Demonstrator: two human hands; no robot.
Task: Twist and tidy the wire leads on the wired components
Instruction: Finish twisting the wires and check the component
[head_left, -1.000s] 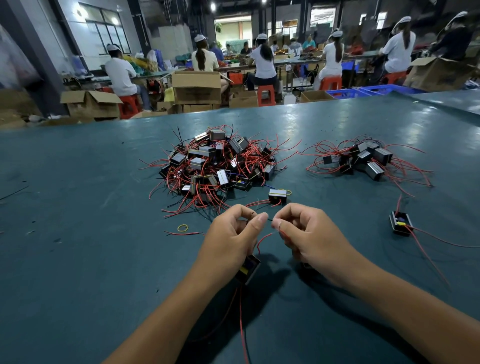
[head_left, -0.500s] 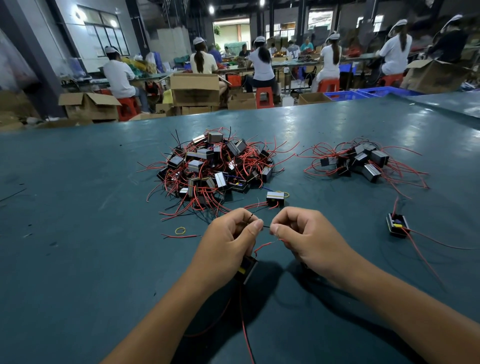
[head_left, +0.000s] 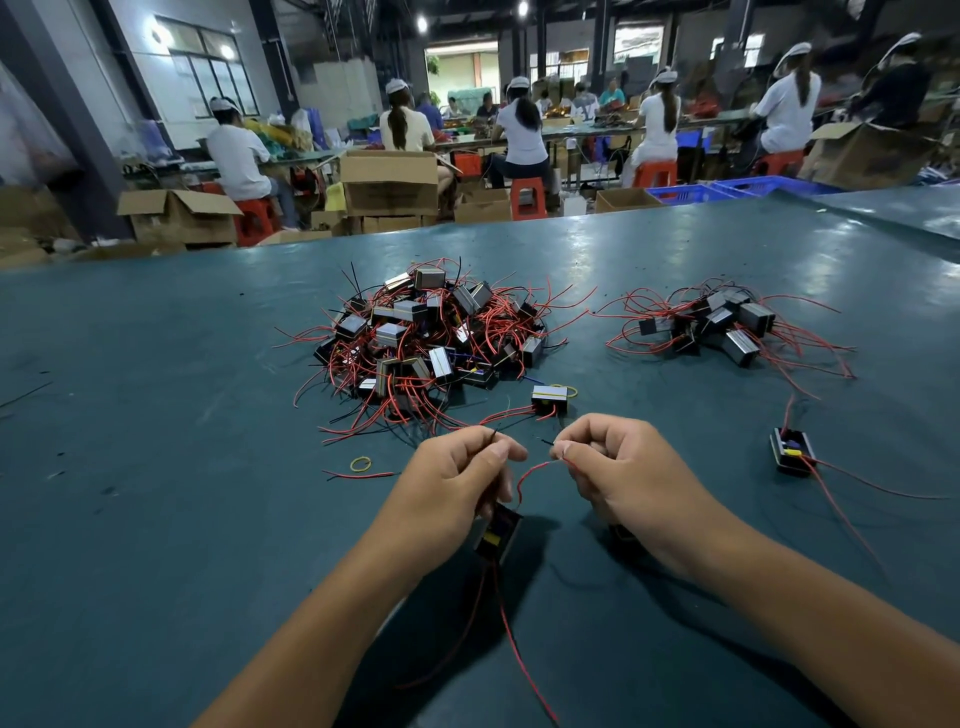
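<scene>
Pinching thin red and black wire leads (head_left: 535, 475) at lower centre, both hands, left (head_left: 457, 493) and right (head_left: 618, 475), risk snapping strands if overtwisted.

Bare table (head_left: 156, 519) leftward; component pile (head_left: 426, 338) ahead of hands.

A small black component (head_left: 497, 531) with a yellow stripe hangs just above the green table, its red lead (head_left: 535, 474) arching upward, while a large tangled pile (head_left: 431, 338) and smaller pile (head_left: 722, 325) lie beyond.
</scene>
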